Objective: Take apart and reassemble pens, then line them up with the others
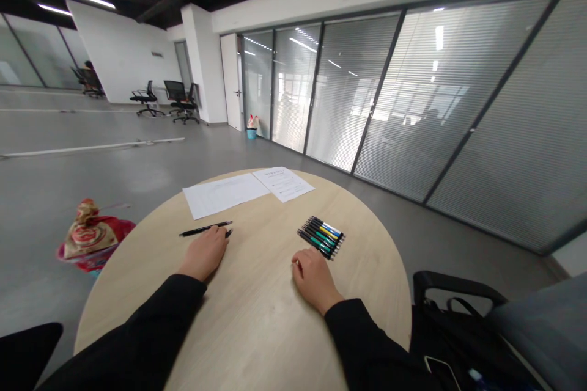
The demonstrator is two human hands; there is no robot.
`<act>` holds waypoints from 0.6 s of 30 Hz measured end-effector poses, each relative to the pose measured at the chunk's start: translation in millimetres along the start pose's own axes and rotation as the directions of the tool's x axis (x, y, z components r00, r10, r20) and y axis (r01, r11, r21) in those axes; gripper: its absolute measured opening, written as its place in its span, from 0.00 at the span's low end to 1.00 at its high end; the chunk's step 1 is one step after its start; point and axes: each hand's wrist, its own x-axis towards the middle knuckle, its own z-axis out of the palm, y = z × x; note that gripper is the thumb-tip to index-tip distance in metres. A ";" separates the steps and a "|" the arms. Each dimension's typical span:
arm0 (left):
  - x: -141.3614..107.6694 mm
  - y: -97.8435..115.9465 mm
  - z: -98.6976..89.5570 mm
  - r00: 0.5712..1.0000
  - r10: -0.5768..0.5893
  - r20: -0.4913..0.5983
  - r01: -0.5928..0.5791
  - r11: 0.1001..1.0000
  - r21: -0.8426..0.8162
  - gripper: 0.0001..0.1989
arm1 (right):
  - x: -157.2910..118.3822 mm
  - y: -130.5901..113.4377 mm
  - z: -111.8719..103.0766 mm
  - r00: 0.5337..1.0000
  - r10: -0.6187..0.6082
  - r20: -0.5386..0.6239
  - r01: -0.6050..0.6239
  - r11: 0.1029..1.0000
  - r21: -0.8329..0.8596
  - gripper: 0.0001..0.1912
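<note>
A round wooden table (257, 293) lies under both hands. My left hand (206, 253) rests on its left part with fingers closed round a dark pen (228, 233), whose tip shows past the fingertips. Just beyond that hand lies a black pen (195, 231). On the right, my right hand (313, 276) is on the tabletop with curled fingers, at the near edge of a row of pens (321, 236). Those several pens lie side by side, with green, yellow, blue and white parts. Whether the right fingers hold anything is hidden.
Two paper sheets, a left one (224, 194) and a printed one (285, 184), lie at the table's far edge. A red and tan bag (94, 235) stands on the floor at left. A black chair (458, 293) with a phone (441, 372) is at right.
</note>
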 end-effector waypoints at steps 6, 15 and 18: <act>-2.0 16.9 -7.4 1.000 0.030 -0.006 -0.031 0.994 -0.102 0.13 | 1.8 -3.9 1.3 0.996 -0.032 0.078 0.037 0.997 -0.073 0.05; -3.9 63.1 -23.1 0.983 -0.089 -0.161 -0.077 0.594 -0.801 0.07 | 8.7 -13.8 -0.7 0.993 0.004 0.118 0.006 0.996 -0.084 0.06; -2.9 75.1 -19.4 0.987 -0.136 -0.080 -0.041 0.271 -0.962 0.13 | 10.8 -15.9 -1.2 0.990 -0.017 0.138 0.018 1.000 -0.006 0.12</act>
